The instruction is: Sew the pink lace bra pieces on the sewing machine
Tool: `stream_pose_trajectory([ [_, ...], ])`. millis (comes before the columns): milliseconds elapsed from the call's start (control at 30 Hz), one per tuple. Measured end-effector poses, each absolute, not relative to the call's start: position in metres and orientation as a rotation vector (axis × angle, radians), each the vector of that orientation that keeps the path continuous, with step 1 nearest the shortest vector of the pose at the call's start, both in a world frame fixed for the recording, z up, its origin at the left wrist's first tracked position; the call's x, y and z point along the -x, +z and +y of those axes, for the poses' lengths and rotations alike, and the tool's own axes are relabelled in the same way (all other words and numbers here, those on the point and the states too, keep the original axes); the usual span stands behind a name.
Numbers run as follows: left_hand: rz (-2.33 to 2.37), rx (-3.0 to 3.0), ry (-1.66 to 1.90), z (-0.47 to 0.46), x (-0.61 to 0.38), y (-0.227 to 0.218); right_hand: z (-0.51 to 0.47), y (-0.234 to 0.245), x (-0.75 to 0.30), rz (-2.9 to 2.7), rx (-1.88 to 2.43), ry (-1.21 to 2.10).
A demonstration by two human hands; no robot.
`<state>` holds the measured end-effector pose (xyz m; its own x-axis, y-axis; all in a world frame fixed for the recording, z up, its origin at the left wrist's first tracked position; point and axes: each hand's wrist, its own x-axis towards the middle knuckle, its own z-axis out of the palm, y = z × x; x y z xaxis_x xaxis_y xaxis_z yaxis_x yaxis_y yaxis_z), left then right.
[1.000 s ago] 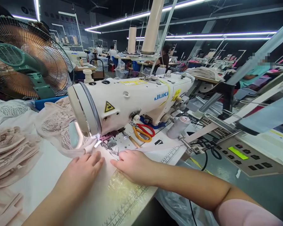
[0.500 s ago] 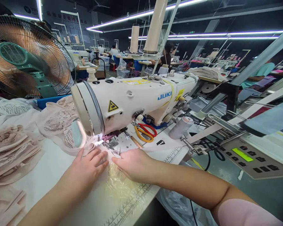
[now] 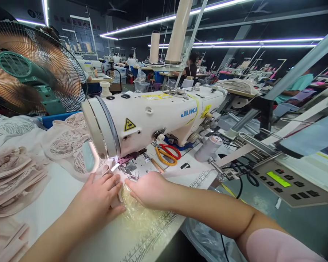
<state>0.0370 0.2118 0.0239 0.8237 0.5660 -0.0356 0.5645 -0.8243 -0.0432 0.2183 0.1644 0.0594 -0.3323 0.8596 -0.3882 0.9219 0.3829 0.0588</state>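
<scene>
A white sewing machine (image 3: 153, 114) stands over the table, its lit needle area just beyond my hands. Pale pink fabric (image 3: 105, 170) runs under the presser foot. My left hand (image 3: 100, 194) lies on the fabric left of the needle area, fingers stretched forward and thumb apart. Close by on the right, my right hand (image 3: 147, 191) is closed, thumb and index finger pinched at the fabric edge in front of the needle plate; its other fingers are curled from sight. Crinkled yellowish clear film (image 3: 138, 214) is on the table below my hands.
Orange- and red-handled scissors (image 3: 166, 154) lie under the machine arm, near a grey thread cone (image 3: 208, 148). Heaped pink lace garments (image 3: 16, 178) cover the left side. A fan (image 3: 35, 69) stands behind them. A control panel (image 3: 287, 183) is at the right; people sit farther back.
My right hand has shifted slightly left, closer to my left hand. My left thumb now sits farther from its fingers. The camera view has moved a little.
</scene>
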Motion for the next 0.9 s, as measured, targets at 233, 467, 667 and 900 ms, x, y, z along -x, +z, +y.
stream_pose_trajectory([
  [233,-0.901,2.913,0.023,0.225,-0.033,0.014,0.173,0.063,-0.207,2.212,-1.559,-0.303],
  [467,-0.9,2.785,-0.024,0.232,-0.033,0.008,0.168,0.06,-0.208,2.219,-1.58,-0.255],
  [667,-0.908,2.719,-0.054,0.239,-0.03,0.006,0.151,0.029,-0.224,2.5,-1.666,-0.109],
  [900,-1.316,2.46,0.017,0.236,-0.029,0.02,0.145,-0.007,-0.232,2.697,-1.841,0.025],
])
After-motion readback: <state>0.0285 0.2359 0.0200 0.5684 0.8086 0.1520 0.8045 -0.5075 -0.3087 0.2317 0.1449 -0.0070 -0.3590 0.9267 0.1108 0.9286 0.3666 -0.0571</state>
